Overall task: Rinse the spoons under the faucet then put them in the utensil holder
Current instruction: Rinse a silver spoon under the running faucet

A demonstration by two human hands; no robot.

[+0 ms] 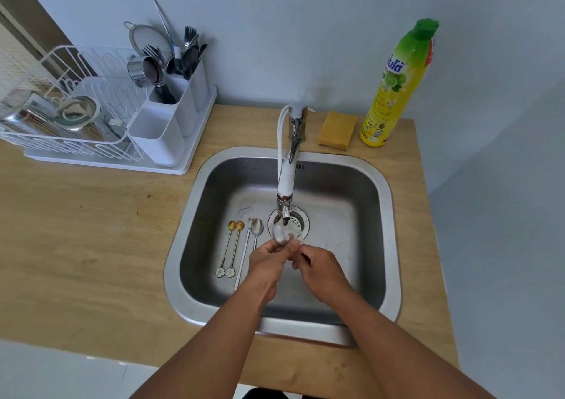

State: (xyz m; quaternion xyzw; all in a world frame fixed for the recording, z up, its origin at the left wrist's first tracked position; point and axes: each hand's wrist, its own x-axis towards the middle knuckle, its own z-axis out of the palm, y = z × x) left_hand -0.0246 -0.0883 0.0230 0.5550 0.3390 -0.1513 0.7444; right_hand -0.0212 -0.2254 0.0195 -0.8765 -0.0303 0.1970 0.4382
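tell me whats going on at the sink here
A person is rinsing a spoon under the faucet. The left hand holds the spoon with its bowl just below the spout, over the drain, and the right hand is close beside it with curled fingers. Four more spoons lie on the sink floor to the left: two gold ones and two silver ones. The utensil holder on the counter already holds other cutlery.
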